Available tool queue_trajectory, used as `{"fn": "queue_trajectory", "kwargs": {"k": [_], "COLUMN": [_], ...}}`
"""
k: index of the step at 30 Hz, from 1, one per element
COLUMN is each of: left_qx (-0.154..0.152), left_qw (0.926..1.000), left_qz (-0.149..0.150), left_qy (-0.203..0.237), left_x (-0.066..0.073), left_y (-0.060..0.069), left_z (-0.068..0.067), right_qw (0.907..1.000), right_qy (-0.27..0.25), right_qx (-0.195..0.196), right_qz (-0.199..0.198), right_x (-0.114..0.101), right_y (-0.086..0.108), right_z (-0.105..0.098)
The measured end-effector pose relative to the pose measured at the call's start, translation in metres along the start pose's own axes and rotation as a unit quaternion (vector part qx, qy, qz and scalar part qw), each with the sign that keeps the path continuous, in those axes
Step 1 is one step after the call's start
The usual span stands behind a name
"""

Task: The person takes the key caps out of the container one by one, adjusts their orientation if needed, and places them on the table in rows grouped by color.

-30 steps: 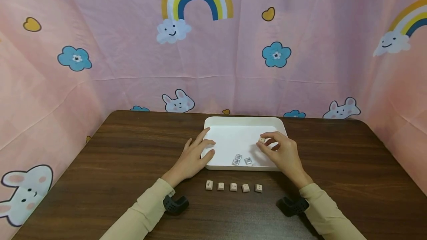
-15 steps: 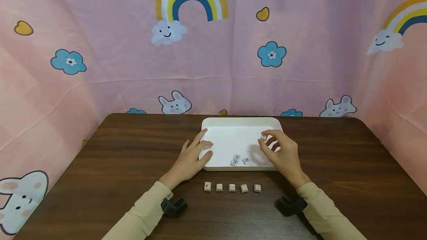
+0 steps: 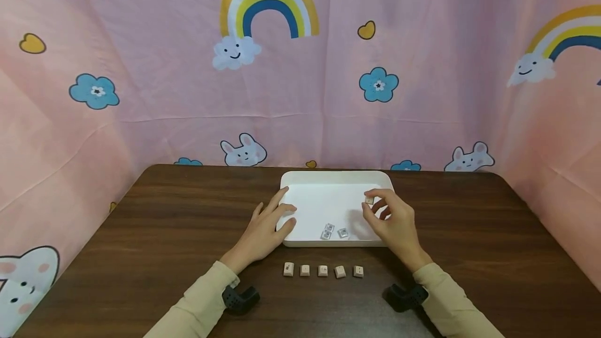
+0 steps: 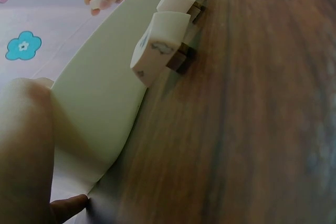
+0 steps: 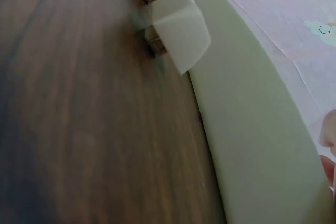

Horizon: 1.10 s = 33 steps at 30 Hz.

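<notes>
My right hand (image 3: 396, 223) pinches a small cream keycap (image 3: 369, 200) between thumb and fingertips, above the right part of a white tray (image 3: 335, 177). Whether anything is fitted under that keycap is hidden. My left hand (image 3: 255, 231) rests with fingers spread on the tray's left edge. Inside the tray, near its front wall, lie a few small clear-and-grey square pieces (image 3: 343, 233), perhaps key switches. Several cream keycaps (image 3: 322, 271) stand in a row before the tray. In the left wrist view, a dark block shows under the nearest keycap (image 4: 157, 45).
The dark wooden table (image 3: 178, 223) reaches out on both sides of the tray. Behind it hangs a pink curtain (image 3: 300, 82) with printed rainbows and rabbits. A black wrist device (image 3: 240, 300) sits on the left wrist, another (image 3: 405, 298) on the right.
The head view has shifted a little, so the scene sits slightly lower and further left. Both hands stay nearly in place, the right one still holding the keycap over the tray.
</notes>
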<state>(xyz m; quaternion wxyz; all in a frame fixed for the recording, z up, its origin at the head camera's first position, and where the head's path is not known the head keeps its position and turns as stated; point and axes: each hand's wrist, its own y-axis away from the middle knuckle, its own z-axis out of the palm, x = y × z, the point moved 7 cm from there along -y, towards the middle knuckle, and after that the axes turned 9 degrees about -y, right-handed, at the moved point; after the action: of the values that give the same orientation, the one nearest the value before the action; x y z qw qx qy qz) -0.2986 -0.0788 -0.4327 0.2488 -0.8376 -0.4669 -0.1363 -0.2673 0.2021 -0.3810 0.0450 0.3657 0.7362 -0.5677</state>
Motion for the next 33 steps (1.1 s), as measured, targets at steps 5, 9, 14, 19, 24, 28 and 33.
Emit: {"fn": "queue_trajectory", "kwargs": {"k": [5, 9, 14, 19, 24, 28, 33], "left_qx": [0.001, 0.001, -0.001, -0.003, -0.005, -0.003, -0.003], "left_qw": [1.0000, 1.0000, 1.0000, 1.0000, 1.0000, 1.0000, 1.0000], "left_qz": [0.001, 0.001, 0.001, 0.002, 0.002, 0.003, 0.001], "left_qy": [0.001, 0.005, 0.003, 0.001, 0.005, 0.002, 0.004], "left_x": [-0.0005, -0.0002, 0.0006, 0.0009, 0.0010, 0.0013, 0.0004], "left_y": [0.0003, 0.0000, 0.0011, 0.0024, 0.0026, 0.0021, 0.0017], "left_z": [0.0001, 0.0000, -0.0008, -0.0007, -0.0005, -0.0009, -0.0008], "right_qw": [1.0000, 0.9999, 0.9999, 0.9994, 0.9991, 0.9993, 0.9991], "right_qy": [0.003, 0.007, 0.003, -0.014, -0.019, -0.010, 0.003], "right_qx": [-0.005, -0.007, -0.009, -0.023, -0.031, -0.032, -0.043], "right_qz": [-0.002, 0.002, 0.011, 0.019, 0.021, 0.015, 0.002], "right_x": [0.0011, 0.0011, 0.0014, 0.0011, 0.0006, 0.0003, -0.0002], "right_y": [0.0001, -0.0008, 0.0001, 0.0027, 0.0029, 0.0012, -0.0001], "right_z": [0.0013, 0.0015, 0.0026, 0.0046, 0.0052, 0.0056, 0.0074]}}
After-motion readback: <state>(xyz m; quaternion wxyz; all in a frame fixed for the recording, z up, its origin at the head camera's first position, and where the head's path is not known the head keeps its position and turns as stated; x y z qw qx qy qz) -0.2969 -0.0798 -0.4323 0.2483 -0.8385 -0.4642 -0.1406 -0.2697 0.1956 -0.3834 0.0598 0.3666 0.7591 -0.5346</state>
